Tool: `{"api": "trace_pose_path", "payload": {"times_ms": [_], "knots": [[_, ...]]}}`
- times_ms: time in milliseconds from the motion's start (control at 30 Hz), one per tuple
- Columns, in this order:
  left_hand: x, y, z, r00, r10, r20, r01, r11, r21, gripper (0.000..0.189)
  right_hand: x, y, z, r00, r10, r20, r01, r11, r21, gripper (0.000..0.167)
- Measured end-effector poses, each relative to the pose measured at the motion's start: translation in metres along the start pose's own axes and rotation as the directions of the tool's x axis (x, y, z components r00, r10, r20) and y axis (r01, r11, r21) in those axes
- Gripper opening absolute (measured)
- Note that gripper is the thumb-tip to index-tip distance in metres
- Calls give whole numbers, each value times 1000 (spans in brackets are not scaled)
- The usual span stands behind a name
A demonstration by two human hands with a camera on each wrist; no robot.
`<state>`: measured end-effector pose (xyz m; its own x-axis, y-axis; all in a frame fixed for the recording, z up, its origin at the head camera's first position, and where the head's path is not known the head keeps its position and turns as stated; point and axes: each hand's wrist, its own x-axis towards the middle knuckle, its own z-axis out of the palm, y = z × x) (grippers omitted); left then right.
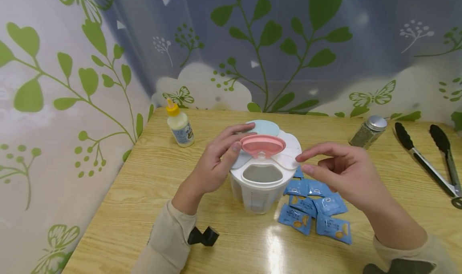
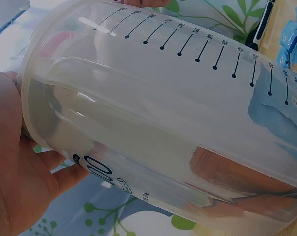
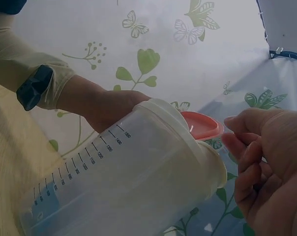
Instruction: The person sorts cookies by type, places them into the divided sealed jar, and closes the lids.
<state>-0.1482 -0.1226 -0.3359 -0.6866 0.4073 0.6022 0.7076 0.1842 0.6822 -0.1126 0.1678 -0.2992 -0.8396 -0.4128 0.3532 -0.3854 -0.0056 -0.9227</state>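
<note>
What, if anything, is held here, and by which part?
The left hand holds the container by the left side of its lid. The right hand holds nothing.

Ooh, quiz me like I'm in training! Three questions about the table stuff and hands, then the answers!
1. True or false: the pink flap is open.
2. What is the left hand touching? A) tongs B) container C) glass jar
3. Fill in: the packets lying on the table are ____ in colour.
Key: 1 true; 2 B; 3 blue.
</note>
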Motion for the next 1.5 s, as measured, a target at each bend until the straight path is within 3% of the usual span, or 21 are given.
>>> {"api": "trace_pose_path", "payload": {"times_ms": [267, 600, 933, 1267, 1500], "knots": [[-1, 0, -1, 1000, 1, -1, -1, 1000, 2, 56, -11, 9, -22, 1000, -5, -10, 5, 1000, -15, 30], [0, 0, -1, 1000, 18, 5, -18, 1000, -8, 55, -24, 32, -46, 995, 65, 74, -53, 987, -153, 33], [0, 0, -1, 1000, 21, 8, -21, 1000, -10, 56, -39, 65, -69, 964, 178, 196, -125, 958, -257, 31], [0, 0, -1, 1000, 13, 9, -13, 1000, -11, 56, -54, 92, -88, 930, 219, 296, -138, 953, -270, 34], [0, 1, 0, 1000, 6, 6, -6, 1000, -8, 57, -61, 110, -97, 918, 245, 310, -143, 938, -316, 36]]}}
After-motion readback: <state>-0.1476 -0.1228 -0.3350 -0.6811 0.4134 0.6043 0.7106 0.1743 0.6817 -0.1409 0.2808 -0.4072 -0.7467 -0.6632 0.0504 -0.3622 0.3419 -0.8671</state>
